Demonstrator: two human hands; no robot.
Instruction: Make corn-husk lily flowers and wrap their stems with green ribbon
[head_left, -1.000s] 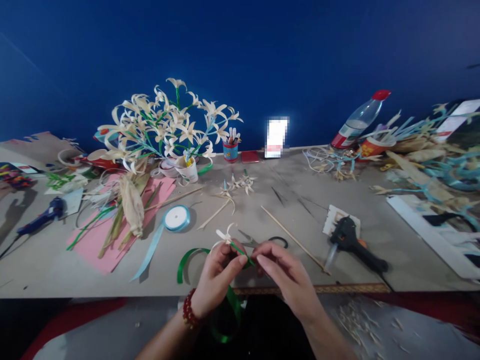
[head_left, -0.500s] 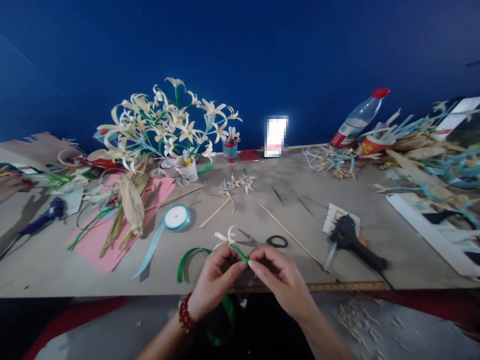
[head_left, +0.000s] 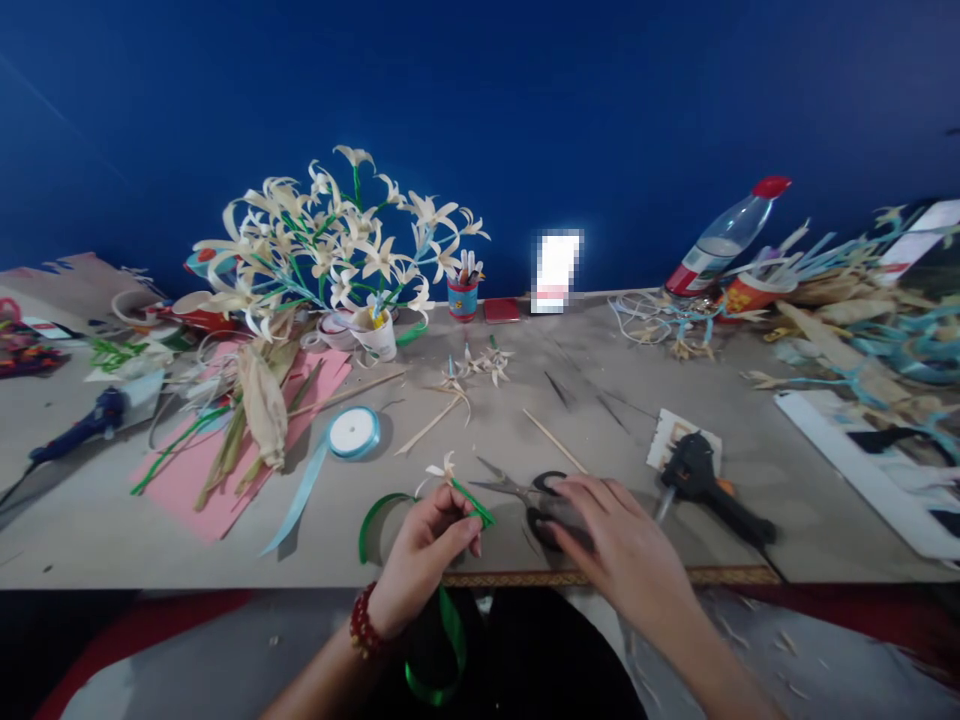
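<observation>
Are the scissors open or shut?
The scissors are open: their two blades spread apart, and their black handles are apart too.

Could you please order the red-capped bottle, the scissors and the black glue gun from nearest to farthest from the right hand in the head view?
1. Scissors: handles right by the right hand, on its left.
2. Black glue gun: to the hand's right.
3. Red-capped bottle: farthest back, toward the right.

Behind the grey surface [head_left: 150, 560] you face a blue wall [head_left: 480, 110]; along it you see a cup of pens [head_left: 463, 300], a flat red item [head_left: 501, 311] just beside it, a bright pixelated screen [head_left: 556, 268] next along and, well to the right, a red-capped clear bottle [head_left: 720, 245]
</observation>
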